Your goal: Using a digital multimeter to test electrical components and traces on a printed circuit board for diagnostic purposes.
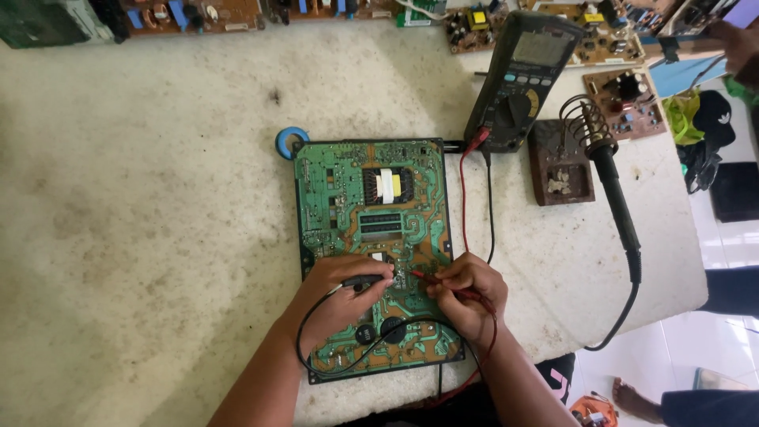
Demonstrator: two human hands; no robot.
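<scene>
Board lying flat on table, both hands probing it.
Left hand is pinching black probe; right hand is pinching red probe; meter is standing behind.

1. Bare worktop lies open at nine o'clock of the circuit board.
2. At two o'clock, multimeter, iron stand and soldering iron crowd passage.
3. Test leads possibly snag at three o'clock.

Both forearms come up from bottom edge, converging twd centre. Left hand curled, fingers pinched in a closed grip, knuckles up. Right hand likewise fisted, thumb + forefinger pinched, just beside the left.
</scene>
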